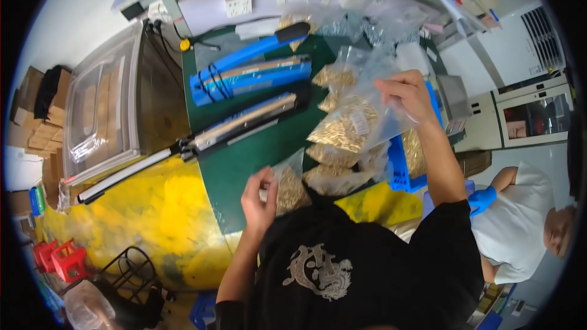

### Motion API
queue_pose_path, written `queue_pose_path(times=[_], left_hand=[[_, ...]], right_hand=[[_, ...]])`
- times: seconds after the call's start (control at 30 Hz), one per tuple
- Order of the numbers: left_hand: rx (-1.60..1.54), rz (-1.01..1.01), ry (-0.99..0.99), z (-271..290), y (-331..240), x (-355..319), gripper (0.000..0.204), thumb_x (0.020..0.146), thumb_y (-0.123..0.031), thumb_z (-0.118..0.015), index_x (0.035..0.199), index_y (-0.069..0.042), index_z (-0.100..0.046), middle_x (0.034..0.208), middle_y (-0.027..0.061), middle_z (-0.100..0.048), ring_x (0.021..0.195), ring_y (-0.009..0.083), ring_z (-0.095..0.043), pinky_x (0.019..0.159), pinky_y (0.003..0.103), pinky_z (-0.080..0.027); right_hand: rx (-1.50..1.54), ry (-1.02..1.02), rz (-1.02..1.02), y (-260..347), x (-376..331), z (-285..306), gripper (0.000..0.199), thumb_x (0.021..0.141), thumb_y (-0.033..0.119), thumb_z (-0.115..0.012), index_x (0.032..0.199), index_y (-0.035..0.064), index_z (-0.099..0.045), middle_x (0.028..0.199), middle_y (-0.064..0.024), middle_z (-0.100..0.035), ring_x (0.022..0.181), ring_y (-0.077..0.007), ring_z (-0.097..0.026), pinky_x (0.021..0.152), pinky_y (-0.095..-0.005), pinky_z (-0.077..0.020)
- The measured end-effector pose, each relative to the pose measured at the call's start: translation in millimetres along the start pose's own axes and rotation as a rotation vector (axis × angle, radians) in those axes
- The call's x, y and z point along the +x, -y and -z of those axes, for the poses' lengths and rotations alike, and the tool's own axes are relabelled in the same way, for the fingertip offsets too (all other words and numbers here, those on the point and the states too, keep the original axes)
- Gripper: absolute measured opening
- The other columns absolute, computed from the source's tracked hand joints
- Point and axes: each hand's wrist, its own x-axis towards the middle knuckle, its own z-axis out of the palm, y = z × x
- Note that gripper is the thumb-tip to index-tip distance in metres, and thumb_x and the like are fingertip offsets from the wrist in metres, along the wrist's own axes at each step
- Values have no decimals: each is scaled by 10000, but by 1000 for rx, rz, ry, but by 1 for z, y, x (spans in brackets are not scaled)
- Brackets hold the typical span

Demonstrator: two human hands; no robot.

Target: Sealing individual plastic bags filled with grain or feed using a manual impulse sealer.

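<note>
My right hand [408,96] pinches the upper part of a clear plastic bag [350,123] with small brass-coloured metal pieces gathered at its bottom. A white label shows on this bag, which is held tilted above other bags. Close to my body, my left hand [260,200] has its fingers curled at the left side of a smaller clear bag [290,190] of similar pieces; its edge seems to lie between thumb and fingers. Several more filled bags [333,177] lie under and behind the raised one.
On the green table [229,162] lie blue strapped tools [251,76] and a long black-and-white bar [238,125]. A blue crate [400,168] holds brass-coloured pieces at the right. A co-worker [510,223] with a blue glove stands at right. A clear-lidded case [104,104] stands left.
</note>
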Motion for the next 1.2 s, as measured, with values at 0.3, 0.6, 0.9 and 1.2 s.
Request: queue_pose_path(times=[0.3, 0.6, 0.9, 1.2], left_hand=[[349, -120, 109, 30, 45, 10, 676, 745, -209, -720, 1325, -33, -420, 1294, 173, -494, 1244, 369, -418, 1022, 466, -325], [352, -116, 38, 46, 80, 23, 378, 777, -86, -649, 1145, -49, -573, 1160, 132, -586, 1074, 344, -530, 917, 402, -428], [114, -141, 8, 34, 83, 38, 192, 803, -70, -645, 994, -67, -661, 1041, 110, -641, 981, 310, -585, 862, 374, -457], [61, -98, -98, 23, 78, 37, 179, 804, -97, -654, 977, -51, -645, 1019, 121, -638, 954, 328, -590, 838, 382, -466]], right_hand=[[-186, 299, 162, -82, -26, -178, 343, 819, 235, -665, 548, 33, -605, 433, -32, -488, 397, -92, -443, 394, -283, -301], [-502, 393, 268, -117, -18, -236, 480, 810, 343, -626, 510, 18, -439, 466, -150, -394, 430, -329, -394, 449, -424, -309], [-580, 190, 274, -66, -19, -211, 319, 770, 57, -665, 1079, 111, -607, 772, -86, -610, 672, -221, -597, 616, -301, -476], [-921, 283, 798, -72, -13, -222, 356, 682, -6, -625, 1017, 107, -672, 1251, -138, -495, 1182, -341, -452, 956, -430, -380]])
